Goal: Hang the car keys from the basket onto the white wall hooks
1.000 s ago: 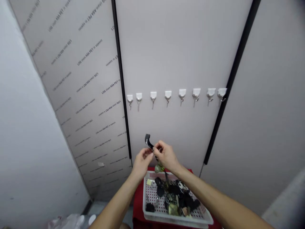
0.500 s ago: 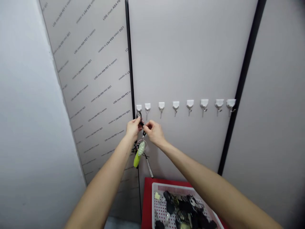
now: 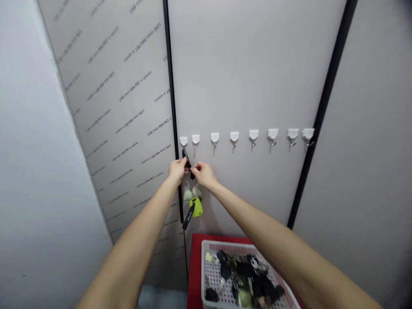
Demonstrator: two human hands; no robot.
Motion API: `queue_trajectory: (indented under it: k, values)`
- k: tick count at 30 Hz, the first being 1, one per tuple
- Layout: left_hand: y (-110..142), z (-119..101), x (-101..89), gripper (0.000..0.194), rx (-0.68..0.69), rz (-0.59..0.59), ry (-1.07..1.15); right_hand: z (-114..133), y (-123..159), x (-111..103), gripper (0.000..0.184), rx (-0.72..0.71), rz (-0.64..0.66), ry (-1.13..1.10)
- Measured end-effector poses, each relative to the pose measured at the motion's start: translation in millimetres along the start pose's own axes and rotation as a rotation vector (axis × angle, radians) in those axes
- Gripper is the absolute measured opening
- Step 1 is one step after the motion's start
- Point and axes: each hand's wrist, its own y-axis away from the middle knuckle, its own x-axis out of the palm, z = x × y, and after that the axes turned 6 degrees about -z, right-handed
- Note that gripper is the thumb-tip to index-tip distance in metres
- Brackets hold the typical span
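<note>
Just below the leftmost white wall hook [image 3: 183, 142], my left hand [image 3: 177, 171] pinches the black strap of a keychain [image 3: 188, 163]. My right hand [image 3: 204, 174] grips the same strap lower down, its fingers closed. The strap's upper end reaches up to the hook; whether it is looped over the metal cannot be made out. From its lower end dangle a bright yellow-green tag [image 3: 197, 207], a pale green ribbed charm [image 3: 188, 195] and a black tag with light lettering [image 3: 188, 216].
Several more white hooks [image 3: 234, 137] run in a row to the right along the grey panel. Below, a white perforated basket [image 3: 204, 274] holds a jumble of mostly dark keychain-like items on a red surface [image 3: 195, 262]. A black strip [image 3: 172, 86] borders the panel's left side.
The dangling charms have swung and turned, so the yellow-green tag and black tag now face me. The strap has turned edge-on, and both hands still hold it. The view has shifted slightly.
</note>
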Motion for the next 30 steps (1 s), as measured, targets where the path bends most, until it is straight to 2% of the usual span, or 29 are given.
queue_trajectory:
  k: [3,5,9,13,15,19,21,23,24,26,28,30]
  values:
    - [0.8,-0.6,-2.3,0.012,0.049,-0.043,-0.044,0.1,-2.7,0.8,0.014,-0.037,-0.014,0.002]
    - [-5.2,-4.6,-1.9,0.016,0.093,-0.099,-0.077,0.5,-7.1,2.7,0.017,-0.048,-0.033,0.008]
    - [-21.4,-14.6,1.5,0.020,0.239,-0.194,-0.304,0.2,-15.1,8.8,0.017,-0.019,-0.030,0.002]
    - [-23.2,-17.3,1.1,0.018,0.447,-0.248,-0.570,1.1,-14.5,13.7,0.017,0.012,0.070,0.050]
    - [-21.3,-15.3,-0.6,0.019,0.517,-0.261,-0.639,0.4,-9.1,12.7,0.018,-0.018,0.144,0.119]
    - [-14.0,-8.4,-7.6,0.025,0.572,-0.184,-0.606,-19.1,24.8,-3.3,0.020,-0.124,0.290,0.212]
    - [-0.2,-1.9,-12.6,0.030,0.613,-0.165,-0.529,-43.1,55.4,-18.1,0.017,-0.133,0.418,0.221]
    - [24.6,10.3,-16.9,0.031,0.660,-0.144,-0.449,-73.8,90.6,-35.0,0.013,-0.109,0.601,0.254]
    - [40.5,19.7,-17.9,0.030,0.676,-0.114,-0.418,-89.5,107.9,-43.4,0.013,-0.088,0.683,0.275]
    - [75.6,45.6,-16.7,0.024,0.617,0.054,-0.439,-117.4,138.2,-58.0,0.009,-0.039,0.785,0.340]
    - [109.7,79.5,-11.1,0.020,0.482,0.319,-0.513,-136.5,160.1,-68.2,0.009,-0.006,0.815,0.460]
    - [138.3,115.7,-2.8,0.020,0.348,0.596,-0.638,-146.0,173.6,-73.1,0.021,-0.018,0.822,0.556]
